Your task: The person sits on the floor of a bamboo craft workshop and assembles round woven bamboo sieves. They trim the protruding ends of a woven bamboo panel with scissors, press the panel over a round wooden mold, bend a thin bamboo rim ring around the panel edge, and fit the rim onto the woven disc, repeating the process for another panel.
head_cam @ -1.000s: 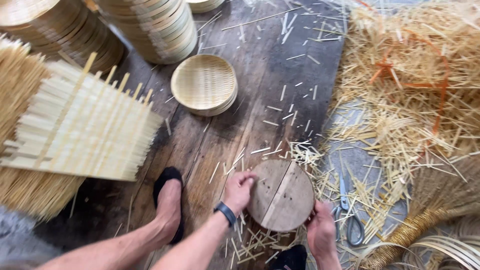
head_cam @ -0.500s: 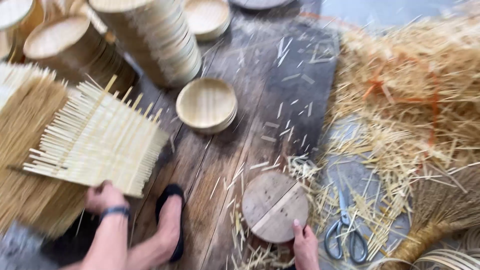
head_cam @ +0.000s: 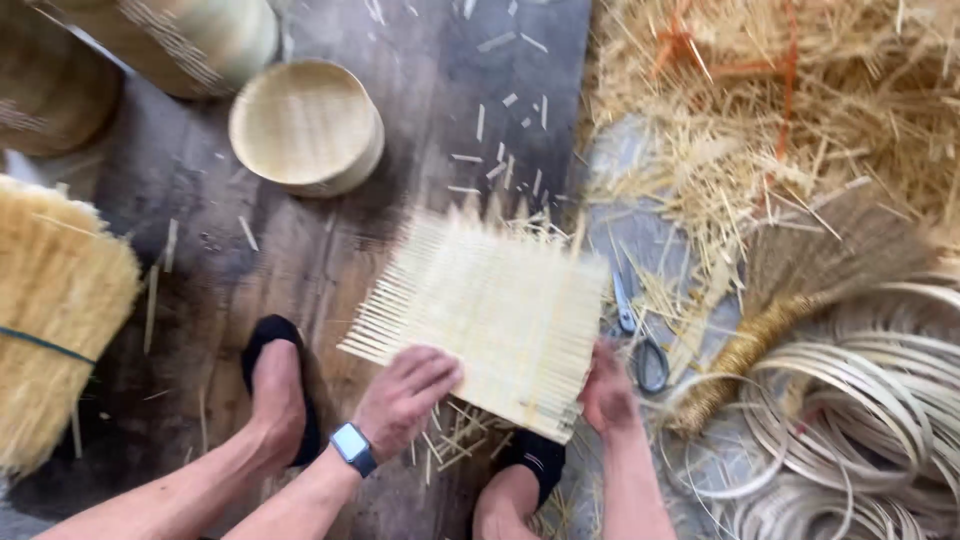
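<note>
Woven bamboo mat [head_cam: 490, 315], square and pale with loose strip ends sticking out along every edge, is held flat and slightly skewed over the dark wooden floor [head_cam: 300, 250], near the middle of the view; its near edge is pressed by the left hand [head_cam: 405, 395], whose fingers are spread flat on top of the weave rather than curled round it; a watch [head_cam: 352, 447] with a pale blue face is worn on that wrist; the mat's right near corner is gripped by the right hand [head_cam: 605, 392], with the fingers tucked under the edge and so mostly hidden. Two feet in black socks are seen below, the left foot [head_cam: 278, 385] just beside the left forearm and the right foot [head_cam: 520, 480] partly under the mat's near corner. Scissors [head_cam: 640, 340] lie on the floor just right of the mat, close to the right hand; a small broom [head_cam: 800, 290] with a bound handle lies further right, beside a pile of thin bamboo hoops [head_cam: 850, 420]; a heap of bamboo shavings [head_cam: 780, 110] fills the upper right; a round shallow basket [head_cam: 305, 125] rests upside down beyond the mat; a bundle of bamboo strips [head_cam: 55, 310], tied with a dark band, lies at the left edge.
</note>
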